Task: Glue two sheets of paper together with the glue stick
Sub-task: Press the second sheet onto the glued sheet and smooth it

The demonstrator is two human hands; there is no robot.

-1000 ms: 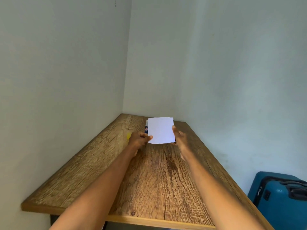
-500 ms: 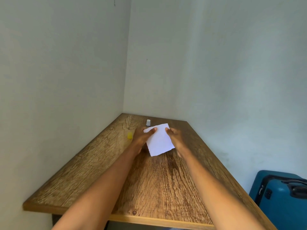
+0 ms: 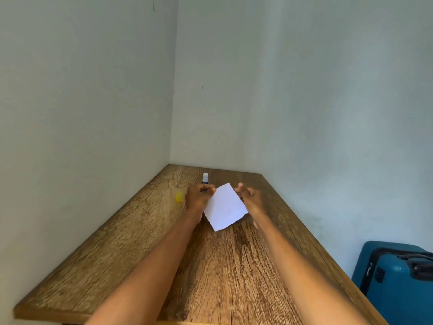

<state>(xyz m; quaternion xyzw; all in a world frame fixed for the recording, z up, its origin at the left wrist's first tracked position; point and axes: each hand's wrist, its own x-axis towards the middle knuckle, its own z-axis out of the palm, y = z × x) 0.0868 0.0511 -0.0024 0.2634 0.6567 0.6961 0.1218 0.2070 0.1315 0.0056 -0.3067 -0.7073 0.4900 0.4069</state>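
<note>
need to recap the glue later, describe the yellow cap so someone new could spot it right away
On the wooden table, look along the left edge near the wall, level with the hands. The yellow cap stands alone there, left of the left hand. It is the only yellow thing; the glue stick farther back is white-tipped and dark.

Both bare forearms are reaching forward from the lower corners of the view, converging toward the middle. The left hand (image 3: pixel 198 198) is resting knuckles-up with its fingers curled inward, the fingertips (image 3: pixel 210 190) pinching the upper left edge of what it is holding. The right hand (image 3: pixel 251 200) is standing on its edge with the thumb side up, its fingers (image 3: pixel 241 187) loosely bent and seemingly slightly parted rather than clamped, though motion blur is making it hard to tell whether they are gripping anything.
</note>
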